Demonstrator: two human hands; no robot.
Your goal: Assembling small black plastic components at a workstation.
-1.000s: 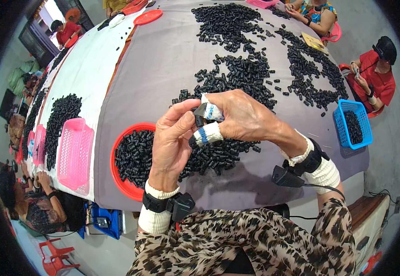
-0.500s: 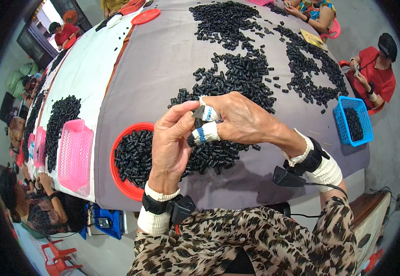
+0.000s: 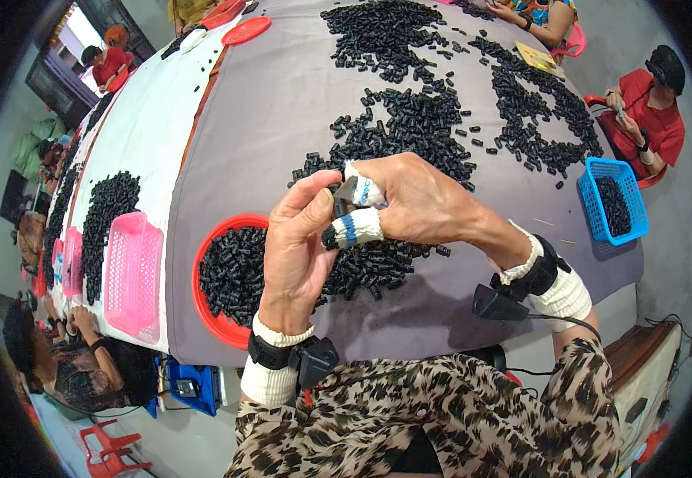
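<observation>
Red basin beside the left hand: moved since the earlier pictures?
No. Red basin keeps the same gap from the large pink basket to its left; only the camera view shifts slightly.

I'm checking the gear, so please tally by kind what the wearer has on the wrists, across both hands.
White wristbands: 2, one below the left hand, one below the right hand
Black straps: 2, one over each wristband
Black boxes: 2, one at each strap
Total: 6
</observation>
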